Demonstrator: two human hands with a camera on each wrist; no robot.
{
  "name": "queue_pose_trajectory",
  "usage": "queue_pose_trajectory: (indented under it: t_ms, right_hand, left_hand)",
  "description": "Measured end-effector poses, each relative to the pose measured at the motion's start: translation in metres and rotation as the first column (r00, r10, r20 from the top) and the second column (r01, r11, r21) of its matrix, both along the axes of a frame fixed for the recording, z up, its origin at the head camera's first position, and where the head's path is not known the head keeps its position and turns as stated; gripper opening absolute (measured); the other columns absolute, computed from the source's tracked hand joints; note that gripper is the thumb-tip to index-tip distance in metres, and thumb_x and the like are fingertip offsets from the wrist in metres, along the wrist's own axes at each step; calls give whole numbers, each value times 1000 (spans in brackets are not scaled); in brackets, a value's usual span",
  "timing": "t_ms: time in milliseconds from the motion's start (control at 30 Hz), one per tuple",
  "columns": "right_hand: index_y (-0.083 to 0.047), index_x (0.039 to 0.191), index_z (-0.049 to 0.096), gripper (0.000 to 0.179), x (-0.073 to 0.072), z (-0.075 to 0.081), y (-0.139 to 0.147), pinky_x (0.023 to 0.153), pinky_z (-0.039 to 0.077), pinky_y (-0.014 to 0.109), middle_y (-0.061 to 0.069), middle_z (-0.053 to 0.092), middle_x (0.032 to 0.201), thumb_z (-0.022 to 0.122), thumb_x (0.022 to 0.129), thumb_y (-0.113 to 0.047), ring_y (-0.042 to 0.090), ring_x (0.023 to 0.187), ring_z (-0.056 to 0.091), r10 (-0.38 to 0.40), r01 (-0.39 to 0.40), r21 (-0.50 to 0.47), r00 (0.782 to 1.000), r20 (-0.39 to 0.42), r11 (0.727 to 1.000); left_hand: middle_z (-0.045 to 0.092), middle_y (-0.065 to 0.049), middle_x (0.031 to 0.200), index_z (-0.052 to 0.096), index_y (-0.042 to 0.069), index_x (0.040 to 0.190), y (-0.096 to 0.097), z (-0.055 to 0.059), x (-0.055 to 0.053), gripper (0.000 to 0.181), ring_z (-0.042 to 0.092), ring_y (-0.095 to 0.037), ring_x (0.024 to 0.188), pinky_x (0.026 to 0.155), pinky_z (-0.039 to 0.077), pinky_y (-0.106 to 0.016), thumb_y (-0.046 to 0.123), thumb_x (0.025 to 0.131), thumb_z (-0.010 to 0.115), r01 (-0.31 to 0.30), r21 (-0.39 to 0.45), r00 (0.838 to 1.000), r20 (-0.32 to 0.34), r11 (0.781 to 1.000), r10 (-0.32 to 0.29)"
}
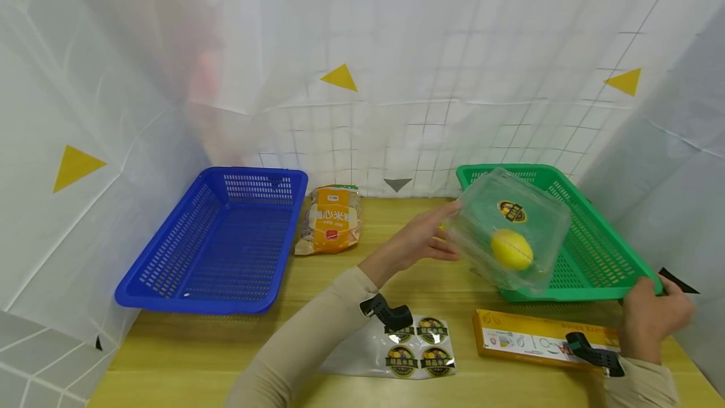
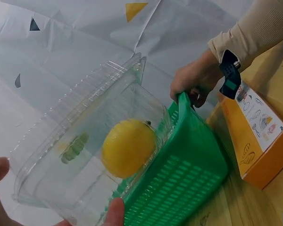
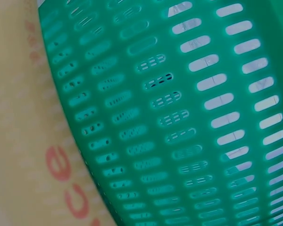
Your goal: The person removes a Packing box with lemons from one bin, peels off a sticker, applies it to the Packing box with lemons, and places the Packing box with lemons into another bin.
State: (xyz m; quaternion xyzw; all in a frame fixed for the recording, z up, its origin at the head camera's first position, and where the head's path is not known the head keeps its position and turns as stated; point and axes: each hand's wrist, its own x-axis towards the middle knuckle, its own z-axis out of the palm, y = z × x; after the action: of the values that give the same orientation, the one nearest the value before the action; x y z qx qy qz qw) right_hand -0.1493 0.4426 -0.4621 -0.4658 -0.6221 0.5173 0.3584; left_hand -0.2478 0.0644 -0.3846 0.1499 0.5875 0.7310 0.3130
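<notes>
My left hand (image 1: 416,238) holds a clear plastic clamshell box (image 1: 546,219) by its left side, tilted over the green basket (image 1: 595,250). A yellow lemon (image 1: 511,249) lies inside the box, and a dark round label (image 1: 512,211) shows on it. In the left wrist view, a fingertip (image 2: 115,212) presses the wall of the box, with the lemon (image 2: 129,148) seen through the plastic. At the basket's near right corner, my right hand (image 1: 657,313) grips the green rim. Only the slotted basket wall (image 3: 191,110) fills most of the right wrist view; that hand is hidden there.
An orange curry sauce box (image 1: 521,339) lies in front of the green basket. Left of it is a sheet of round labels (image 1: 419,348), partly under my left forearm. A snack bag (image 1: 334,219) stands beside the blue basket (image 1: 243,238). White sheeting (image 1: 396,131) encloses the table.
</notes>
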Motion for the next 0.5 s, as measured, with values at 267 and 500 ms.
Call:
queue_pose_trajectory:
  t_ms: [267, 500]
  right_hand:
    - [-9, 143, 61, 44, 2, -1, 3, 65, 38, 6, -14, 47, 104, 44, 104, -15, -5, 74, 45, 14, -14, -5, 997, -71, 1000]
    - [-10, 143, 61, 44, 1, -2, 5, 75, 40, 13, -16, 46, 104, 44, 103, -17, -5, 76, 43, 17, -17, 22, 1000, -25, 1000]
  left_hand:
    - [63, -21, 102, 54, 7, 137, 20, 5, 1, 64, 67, -52, 101, 86, 60, -51, 53, 95, 71, 19, -37, 999, -27, 999, -20]
    - [64, -20, 85, 61, 9, 129, 42, 10, 1, 59, 70, -49, 93, 71, 64, -43, 54, 93, 73, -21, -72, 1000, -18, 997, 20]
